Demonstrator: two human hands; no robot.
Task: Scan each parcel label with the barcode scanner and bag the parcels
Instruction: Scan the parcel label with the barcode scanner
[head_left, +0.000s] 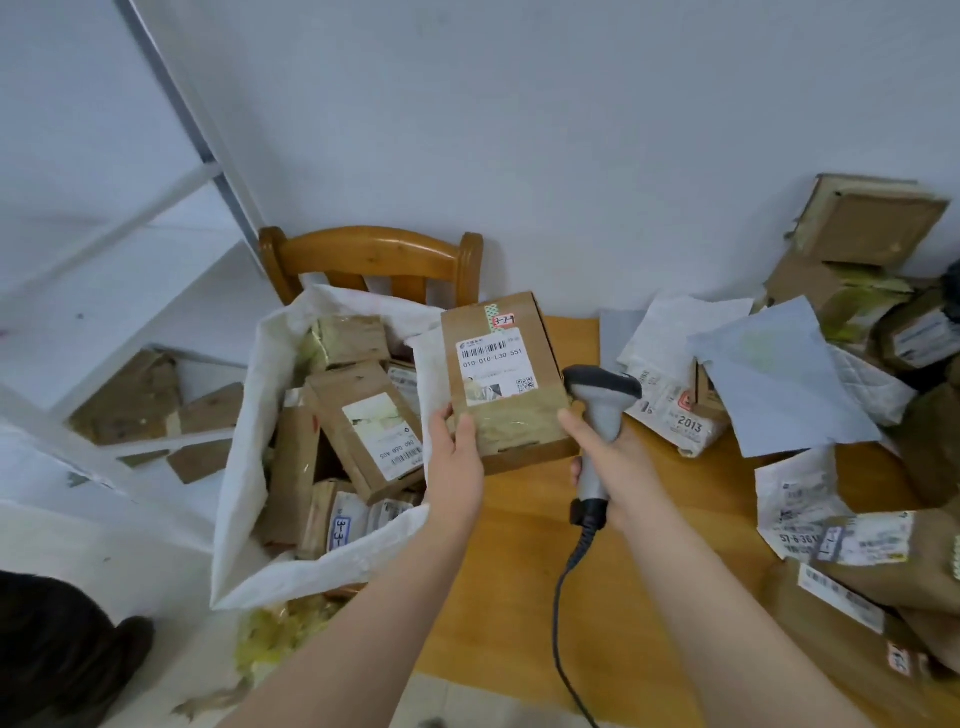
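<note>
I judge this the scanning step. My left hand (454, 452) grips the lower edge of a cardboard parcel (498, 317), held up between sack and table with its label (493, 366) facing me. My right hand (610, 460) is wrapped round the barcode scanner (602, 400), whose head sits just beside the parcel. Next, the head needs turning onto the barcode. The white sack (249, 467) at left already holds several brown parcels (363, 415).

wooden chair (371, 254) by white wall (571, 130) | wooden table (511, 551) | white metal frame (179, 104)
</note>
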